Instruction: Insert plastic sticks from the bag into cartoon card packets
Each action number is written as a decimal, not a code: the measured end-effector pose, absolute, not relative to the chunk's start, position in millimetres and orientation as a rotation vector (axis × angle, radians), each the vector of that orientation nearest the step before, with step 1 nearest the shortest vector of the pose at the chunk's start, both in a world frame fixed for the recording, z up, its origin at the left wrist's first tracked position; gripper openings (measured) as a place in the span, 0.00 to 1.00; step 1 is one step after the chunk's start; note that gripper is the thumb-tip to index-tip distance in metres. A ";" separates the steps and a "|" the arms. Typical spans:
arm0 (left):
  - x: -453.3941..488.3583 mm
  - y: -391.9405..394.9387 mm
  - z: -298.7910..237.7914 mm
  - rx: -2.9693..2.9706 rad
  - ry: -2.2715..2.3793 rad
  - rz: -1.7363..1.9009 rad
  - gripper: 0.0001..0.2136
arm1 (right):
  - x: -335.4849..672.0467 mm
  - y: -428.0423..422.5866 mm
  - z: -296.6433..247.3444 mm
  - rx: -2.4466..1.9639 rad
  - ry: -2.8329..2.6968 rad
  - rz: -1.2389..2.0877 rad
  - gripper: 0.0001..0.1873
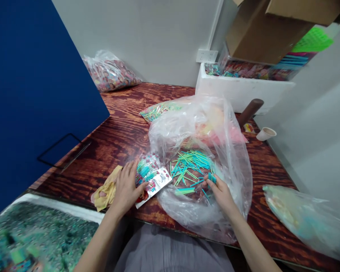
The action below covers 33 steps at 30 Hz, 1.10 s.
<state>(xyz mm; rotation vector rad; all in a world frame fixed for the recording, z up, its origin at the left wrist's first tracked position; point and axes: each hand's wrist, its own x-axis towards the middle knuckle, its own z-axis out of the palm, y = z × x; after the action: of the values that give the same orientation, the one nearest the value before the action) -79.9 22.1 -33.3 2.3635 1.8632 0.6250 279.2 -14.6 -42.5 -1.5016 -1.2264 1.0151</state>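
Observation:
My left hand [128, 186] lies with its fingers stretched out at the left side of a printed foil pouch [160, 179], touching it. Some blue sticks [144, 170] show on top of the pouch. My right hand [219, 190] is closed around a small bundle of thin blue sticks [212, 177]. Beside it, loose blue and green sticks [190, 164] are spread on a clear plastic bag [238, 166]. Left of my left hand is a crumpled yellow cloth [107, 190].
Bags of green and pink pieces [215, 126] lie behind. A white foam box [243, 88] stands at the back right, near a brown cylinder [251, 111] and a paper cup [266, 133]. A filled plastic bag [303, 215] lies right; a blue panel [42, 83] stands left.

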 end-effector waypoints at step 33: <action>-42.3 9.0 -55.2 2.520 1.828 0.560 0.19 | 288.7 -8.9 -33.7 -1.426 -1.143 1.000 0.14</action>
<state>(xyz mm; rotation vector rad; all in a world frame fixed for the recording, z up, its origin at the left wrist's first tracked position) -42.3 9.0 -55.2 2.5203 1.8278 0.5597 288.7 -8.9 -33.7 -1.4259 -1.1428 0.9995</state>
